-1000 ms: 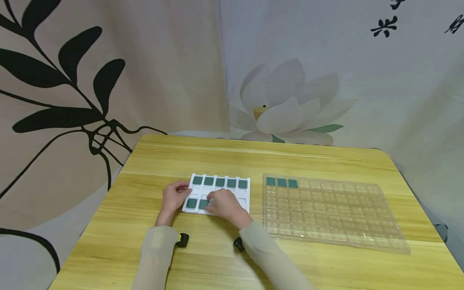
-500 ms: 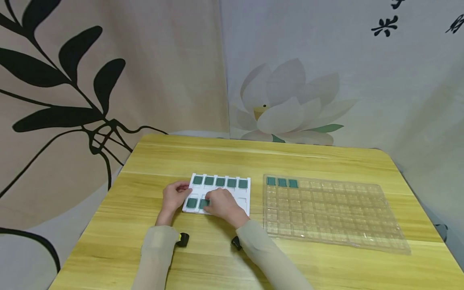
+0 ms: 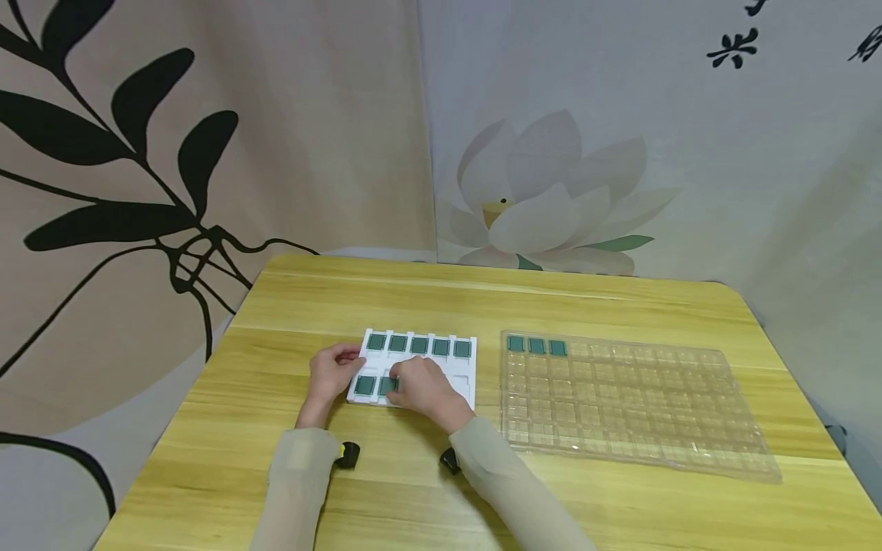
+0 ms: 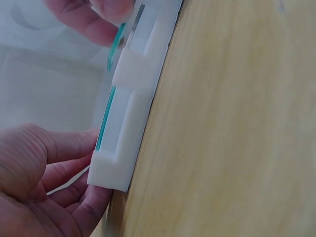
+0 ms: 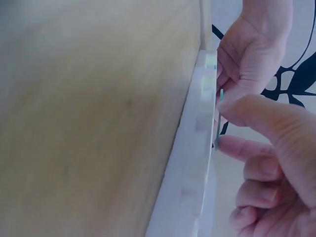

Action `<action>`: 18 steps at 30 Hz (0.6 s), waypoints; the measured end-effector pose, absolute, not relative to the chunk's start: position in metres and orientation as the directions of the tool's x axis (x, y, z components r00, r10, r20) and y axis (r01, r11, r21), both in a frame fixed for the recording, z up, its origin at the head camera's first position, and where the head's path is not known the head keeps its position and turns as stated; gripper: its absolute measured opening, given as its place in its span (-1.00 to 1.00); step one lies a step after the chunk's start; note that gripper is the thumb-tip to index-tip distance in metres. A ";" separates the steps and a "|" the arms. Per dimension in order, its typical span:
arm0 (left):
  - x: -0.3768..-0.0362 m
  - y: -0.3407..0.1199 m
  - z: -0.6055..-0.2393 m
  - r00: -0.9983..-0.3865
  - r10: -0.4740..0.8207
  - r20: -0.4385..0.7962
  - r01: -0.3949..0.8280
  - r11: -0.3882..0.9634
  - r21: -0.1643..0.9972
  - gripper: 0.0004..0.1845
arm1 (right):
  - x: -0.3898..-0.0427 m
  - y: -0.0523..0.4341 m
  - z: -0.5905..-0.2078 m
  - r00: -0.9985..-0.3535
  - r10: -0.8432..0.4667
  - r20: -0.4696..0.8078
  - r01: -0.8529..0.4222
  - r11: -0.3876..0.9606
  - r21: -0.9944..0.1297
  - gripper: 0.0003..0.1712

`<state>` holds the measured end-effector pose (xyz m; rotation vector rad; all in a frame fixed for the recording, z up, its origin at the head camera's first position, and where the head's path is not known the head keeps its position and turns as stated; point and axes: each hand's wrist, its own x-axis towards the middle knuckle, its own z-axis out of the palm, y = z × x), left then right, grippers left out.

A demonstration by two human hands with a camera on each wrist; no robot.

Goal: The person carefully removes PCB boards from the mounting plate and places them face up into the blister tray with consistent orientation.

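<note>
Right hand (image 3: 427, 389) pinches 1 green square (image 3: 386, 386), left hand (image 3: 332, 375) grips 1 white tray (image 3: 379, 365) with 6 other squares (image 3: 419, 346) showing.

Legible text: none that I can read in any of my three views. Markings logged, head view, upper right of the frame: three black brush-like signs on a pale backdrop (image 3: 779, 145). Item one: a sign fragment (image 3: 756, 8), cut by the top edge, which I cannot decipher. Item two: a splayed sign (image 3: 733, 48) just below it, strokes fanning outward, reading unclear to me. Item three: a slanted sign (image 3: 866, 46) at the right edge, illegible on my feed
</note>
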<state>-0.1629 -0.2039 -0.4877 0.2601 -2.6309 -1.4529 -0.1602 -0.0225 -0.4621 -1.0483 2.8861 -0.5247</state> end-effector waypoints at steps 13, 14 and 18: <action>-0.163 -0.203 -0.488 -0.975 -0.221 -0.002 -0.122 0.530 0.839 -0.74 | -0.162 0.001 -0.455 -0.783 -0.610 0.122 -0.598 0.683 -0.419 -0.71; -0.163 -0.202 -0.487 -0.975 -0.222 -0.004 -0.124 0.530 0.839 -0.74 | -0.162 0.003 -0.455 -0.782 -0.610 0.127 -0.598 0.679 -0.425 -0.71; -0.162 -0.202 -0.486 -0.974 -0.227 -0.019 -0.141 0.535 0.833 -0.73 | -0.161 0.011 -0.455 -0.791 -0.598 0.128 -0.585 0.679 -0.444 -0.71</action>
